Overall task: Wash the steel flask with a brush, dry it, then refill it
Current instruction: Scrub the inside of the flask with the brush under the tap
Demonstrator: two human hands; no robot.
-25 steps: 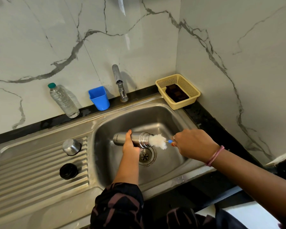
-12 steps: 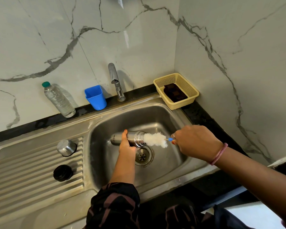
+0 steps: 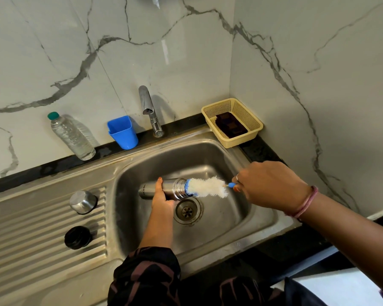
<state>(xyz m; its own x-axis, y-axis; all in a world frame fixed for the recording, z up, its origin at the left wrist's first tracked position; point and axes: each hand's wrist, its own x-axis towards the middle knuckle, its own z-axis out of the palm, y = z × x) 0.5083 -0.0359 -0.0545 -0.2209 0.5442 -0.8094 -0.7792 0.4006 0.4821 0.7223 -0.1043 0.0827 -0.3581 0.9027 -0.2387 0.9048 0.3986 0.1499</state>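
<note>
The steel flask (image 3: 170, 189) lies sideways over the sink basin (image 3: 226, 219), mouth pointing right. My left hand (image 3: 161, 197) grips its body from below. A bottle brush (image 3: 206, 187) with white fluffy bristles and a blue base sticks out of the flask's mouth, most of the head outside. My right hand (image 3: 270, 184) pinches the brush's blue handle end. The flask's steel cap (image 3: 82, 202) and black inner lid (image 3: 77, 237) sit on the ribbed drainboard (image 3: 31, 244) at the left.
A tap (image 3: 149, 111) stands behind the basin with no water running. A blue cup (image 3: 123, 132) and a clear water bottle (image 3: 71, 136) stand on the back ledge. A yellow basket (image 3: 250, 134) holding a dark scrubber sits in the right corner. The drain (image 3: 188, 210) is below the flask.
The brush has been drawn further out of the flask's mouth, so more white bristle and the blue base show. My right hand moved right; the flask stays gripped in my left.
</note>
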